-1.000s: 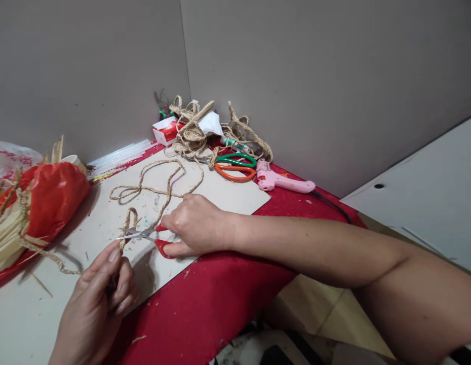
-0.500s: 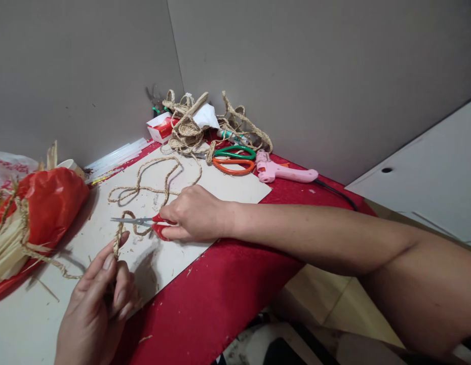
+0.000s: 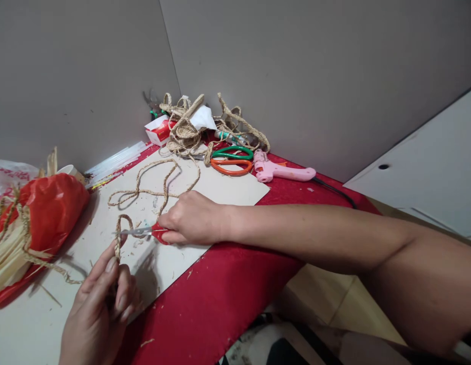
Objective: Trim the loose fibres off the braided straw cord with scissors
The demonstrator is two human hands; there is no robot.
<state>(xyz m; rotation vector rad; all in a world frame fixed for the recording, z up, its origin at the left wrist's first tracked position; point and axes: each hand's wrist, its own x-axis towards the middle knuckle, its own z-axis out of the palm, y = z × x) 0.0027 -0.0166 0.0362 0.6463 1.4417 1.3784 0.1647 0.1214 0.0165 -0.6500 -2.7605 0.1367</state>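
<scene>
My left hand (image 3: pixel 101 299) pinches a braided straw cord (image 3: pixel 118 249) between thumb and fingers, its end looping up above the fingertips. Small red-handled scissors (image 3: pixel 158 232) are in my right hand (image 3: pixel 193 218), which is closed around the handles. Their blades point left and meet the cord just above my left fingertips, looking nearly closed. More braided cord runs in loose loops (image 3: pixel 137 178) over the white board (image 3: pixel 235 188), passing under or beside my right hand; where exactly is hidden.
A pink glue gun (image 3: pixel 284 171) with a black cable lies right, beside larger scissors with green and orange handles (image 3: pixel 232 167). Braided cord (image 3: pixel 186 133) is heaped against the grey wall. At left are a red plastic bag (image 3: pixel 64 203) of straw and clear glue sticks (image 3: pixel 116 162).
The scissor blades were spread around the cord and have come together at it, slightly lower. My left hand still holds the cord in nearly the same place.
</scene>
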